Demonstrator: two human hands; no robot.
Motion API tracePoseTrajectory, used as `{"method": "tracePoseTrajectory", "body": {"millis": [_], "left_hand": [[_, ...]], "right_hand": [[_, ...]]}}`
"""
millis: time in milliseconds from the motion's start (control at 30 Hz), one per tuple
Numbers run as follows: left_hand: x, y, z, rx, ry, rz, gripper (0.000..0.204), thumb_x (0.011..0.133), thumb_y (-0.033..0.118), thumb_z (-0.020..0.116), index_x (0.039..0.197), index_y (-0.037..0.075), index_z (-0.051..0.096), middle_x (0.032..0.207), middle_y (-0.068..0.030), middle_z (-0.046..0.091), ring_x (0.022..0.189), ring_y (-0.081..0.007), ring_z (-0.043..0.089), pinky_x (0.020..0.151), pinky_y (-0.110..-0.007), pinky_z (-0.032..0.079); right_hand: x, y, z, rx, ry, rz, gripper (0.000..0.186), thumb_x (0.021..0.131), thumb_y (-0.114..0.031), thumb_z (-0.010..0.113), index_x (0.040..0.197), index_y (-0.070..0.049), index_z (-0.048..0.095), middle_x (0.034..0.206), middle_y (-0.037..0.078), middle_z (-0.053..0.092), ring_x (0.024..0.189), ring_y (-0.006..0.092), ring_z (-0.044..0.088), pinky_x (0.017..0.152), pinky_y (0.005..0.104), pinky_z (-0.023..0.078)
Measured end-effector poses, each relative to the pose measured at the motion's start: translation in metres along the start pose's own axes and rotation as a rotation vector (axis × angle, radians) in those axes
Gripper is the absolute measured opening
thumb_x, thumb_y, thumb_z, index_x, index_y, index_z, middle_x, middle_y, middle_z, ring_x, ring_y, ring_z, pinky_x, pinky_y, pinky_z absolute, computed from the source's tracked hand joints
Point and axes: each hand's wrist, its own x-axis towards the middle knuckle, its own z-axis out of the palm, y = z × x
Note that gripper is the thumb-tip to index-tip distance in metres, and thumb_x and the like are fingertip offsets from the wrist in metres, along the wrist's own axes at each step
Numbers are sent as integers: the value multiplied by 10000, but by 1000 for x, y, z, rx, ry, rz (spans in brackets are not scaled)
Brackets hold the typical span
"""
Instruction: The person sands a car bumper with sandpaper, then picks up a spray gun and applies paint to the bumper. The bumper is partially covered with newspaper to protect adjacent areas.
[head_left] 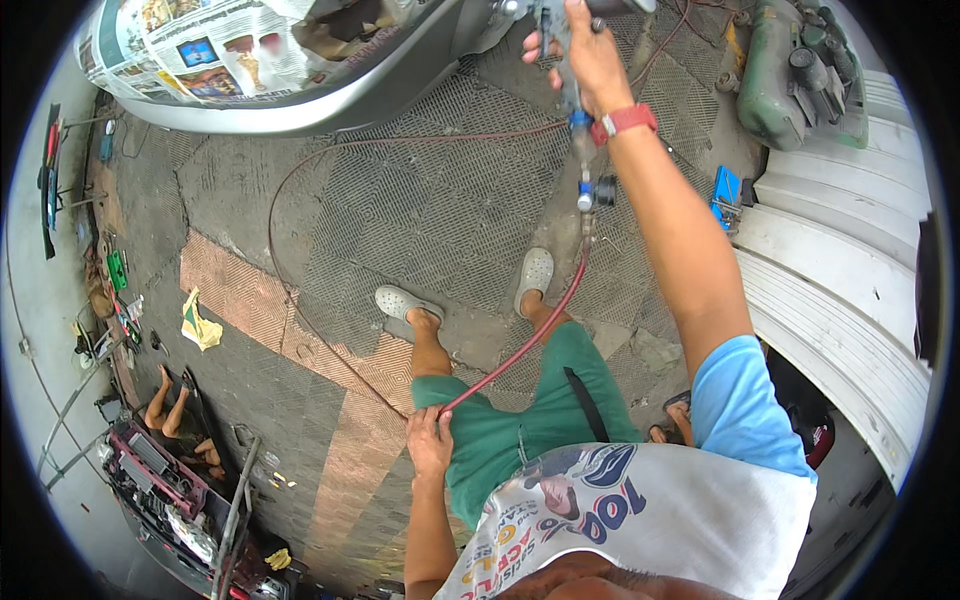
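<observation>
My right hand [598, 75] is raised at the top of the view, its fingers around the handle of a spray gun [553, 30]. Below its grip hang a blue fitting, a clear section and a round black gauge [604, 190]. From there a red air hose [530, 345] curves down to my left hand [430, 440], which closes on it beside my thigh. The hose runs on from that hand and loops over the floor. Left of the gun is a grey car bumper [390, 100], with newspaper [150, 62] covering its upper area.
A dark green machine [770, 95] stands at the upper right, near a blue tool [726, 190] and white ribbed panels [840, 265]. Patterned mats [430, 200] cover the floor. A yellow cloth [200, 322] lies left; another person's legs [165, 400] show beside car parts [150, 470].
</observation>
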Motion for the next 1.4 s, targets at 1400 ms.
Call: {"method": "tracePoseTrajectory", "body": {"millis": [1400], "left_hand": [[415, -60, 189, 256, 470, 386, 225, 991, 278, 684, 1065, 86, 775, 953, -143, 726, 955, -364, 673, 859, -475, 499]], "right_hand": [[165, 229, -128, 336, -69, -401, 656, 1092, -651, 331, 1204, -108, 681, 841, 77, 754, 648, 168, 713, 437, 272, 464]]}}
